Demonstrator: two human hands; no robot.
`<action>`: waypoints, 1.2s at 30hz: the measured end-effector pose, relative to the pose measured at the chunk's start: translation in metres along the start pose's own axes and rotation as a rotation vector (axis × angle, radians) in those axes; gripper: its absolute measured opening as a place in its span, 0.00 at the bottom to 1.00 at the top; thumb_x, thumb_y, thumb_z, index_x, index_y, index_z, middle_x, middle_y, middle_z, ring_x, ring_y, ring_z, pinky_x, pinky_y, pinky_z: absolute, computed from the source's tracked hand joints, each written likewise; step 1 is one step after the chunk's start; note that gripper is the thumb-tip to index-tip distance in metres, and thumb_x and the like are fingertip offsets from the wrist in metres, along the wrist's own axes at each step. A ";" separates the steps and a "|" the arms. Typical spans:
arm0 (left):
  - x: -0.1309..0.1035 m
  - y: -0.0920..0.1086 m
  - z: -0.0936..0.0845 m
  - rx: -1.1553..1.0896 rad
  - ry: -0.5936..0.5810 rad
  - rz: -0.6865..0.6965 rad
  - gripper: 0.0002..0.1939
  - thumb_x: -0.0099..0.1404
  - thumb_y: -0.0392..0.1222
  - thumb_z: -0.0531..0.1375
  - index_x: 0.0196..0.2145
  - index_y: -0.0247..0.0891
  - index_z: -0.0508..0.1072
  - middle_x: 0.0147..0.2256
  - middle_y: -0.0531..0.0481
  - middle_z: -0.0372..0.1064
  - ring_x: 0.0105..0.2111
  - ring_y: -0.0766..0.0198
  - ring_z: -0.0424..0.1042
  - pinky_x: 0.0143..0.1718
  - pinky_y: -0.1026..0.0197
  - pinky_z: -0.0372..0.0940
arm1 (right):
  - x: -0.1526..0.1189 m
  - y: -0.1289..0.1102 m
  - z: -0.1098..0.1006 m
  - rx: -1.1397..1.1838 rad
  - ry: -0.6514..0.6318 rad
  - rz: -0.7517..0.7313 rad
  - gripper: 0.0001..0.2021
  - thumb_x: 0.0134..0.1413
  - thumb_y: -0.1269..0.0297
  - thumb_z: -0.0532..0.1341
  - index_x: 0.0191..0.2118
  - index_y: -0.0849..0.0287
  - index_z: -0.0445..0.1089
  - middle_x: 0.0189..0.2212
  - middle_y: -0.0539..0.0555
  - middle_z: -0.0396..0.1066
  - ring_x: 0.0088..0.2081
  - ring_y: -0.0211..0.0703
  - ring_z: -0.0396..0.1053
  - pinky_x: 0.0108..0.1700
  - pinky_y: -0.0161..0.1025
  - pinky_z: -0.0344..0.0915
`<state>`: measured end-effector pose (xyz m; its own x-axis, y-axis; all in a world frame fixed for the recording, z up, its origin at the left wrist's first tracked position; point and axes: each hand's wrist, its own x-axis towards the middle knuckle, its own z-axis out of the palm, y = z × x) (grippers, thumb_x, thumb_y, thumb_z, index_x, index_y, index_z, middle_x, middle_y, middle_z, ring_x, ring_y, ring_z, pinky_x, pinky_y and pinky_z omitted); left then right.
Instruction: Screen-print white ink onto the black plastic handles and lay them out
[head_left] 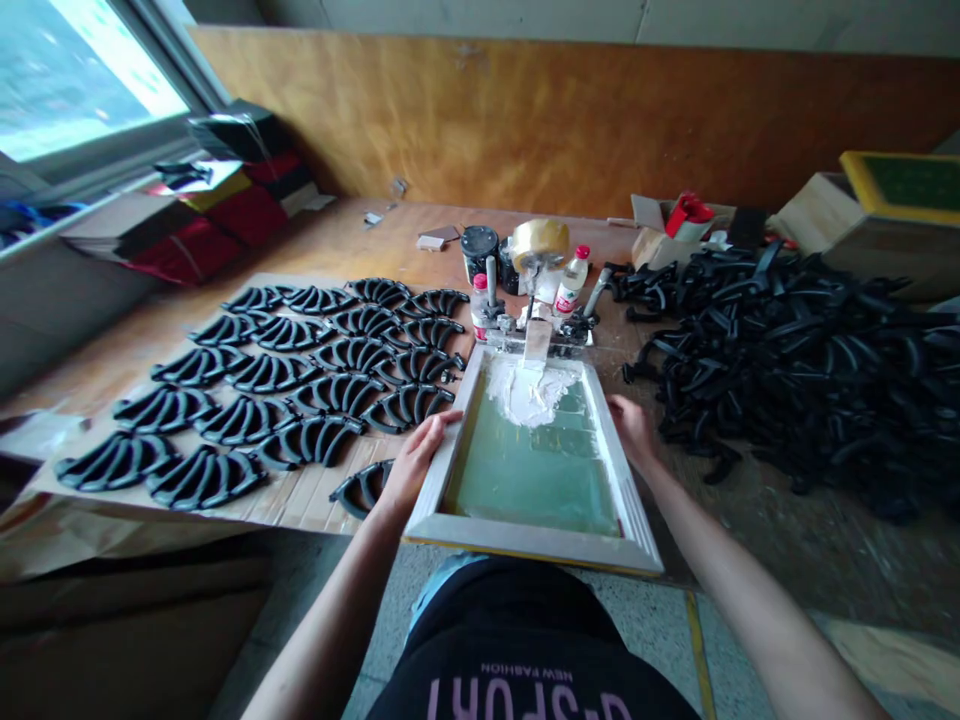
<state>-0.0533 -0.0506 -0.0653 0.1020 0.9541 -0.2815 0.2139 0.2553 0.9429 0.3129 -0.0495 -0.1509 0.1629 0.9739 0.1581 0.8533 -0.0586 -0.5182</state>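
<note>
A silkscreen frame (632, 508) with a pale metal border lies in front of my body, its far end at a hinged clamp (559, 345). White ink (525, 392) is smeared over the far part of its green mesh (532, 475), where a squeegee (536, 342) leans. My left hand (420, 455) is closed on the frame's left side, thumb over the rim. On the opposite side, my right hand (634, 430) holds the border, with some fingers hidden. What lies beneath the screen cannot be seen.
Black curved pieces (274, 370) lie in fan-like rows on cardboard at left. More black pieces (780, 350) are heaped at right. Behind the clamp stand bottles (572, 280), dark jars (478, 250) and a tape roll (538, 243). Cardboard boxes (817, 220) sit at back right.
</note>
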 end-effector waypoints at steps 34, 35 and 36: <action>0.010 -0.063 0.011 -0.001 -0.032 -0.146 0.36 0.61 0.60 0.58 0.62 0.40 0.61 0.35 0.48 0.74 0.32 0.60 0.73 0.33 0.61 0.66 | 0.063 -0.106 0.009 -0.069 -0.154 -0.523 0.14 0.55 0.62 0.65 0.48 0.55 0.72 0.39 0.54 0.75 0.40 0.46 0.71 0.42 0.39 0.64; 0.007 -0.053 0.008 -0.015 -0.038 -0.141 0.36 0.61 0.59 0.58 0.62 0.41 0.61 0.36 0.49 0.74 0.33 0.60 0.72 0.34 0.61 0.66 | 0.077 -0.109 0.006 -0.088 -0.127 -0.465 0.20 0.54 0.61 0.66 0.53 0.53 0.69 0.41 0.54 0.75 0.40 0.46 0.71 0.42 0.39 0.64; 0.004 -0.042 0.005 -0.026 -0.038 -0.125 0.35 0.61 0.59 0.58 0.62 0.42 0.62 0.38 0.48 0.74 0.34 0.60 0.72 0.35 0.62 0.66 | 0.090 -0.110 0.002 -0.116 -0.103 -0.408 0.24 0.54 0.61 0.66 0.57 0.52 0.67 0.41 0.54 0.76 0.39 0.47 0.72 0.42 0.39 0.64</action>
<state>-0.0569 -0.0581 -0.1072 0.1134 0.9082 -0.4030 0.2019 0.3760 0.9043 0.2324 0.0447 -0.0812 -0.2446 0.9388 0.2424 0.8884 0.3172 -0.3320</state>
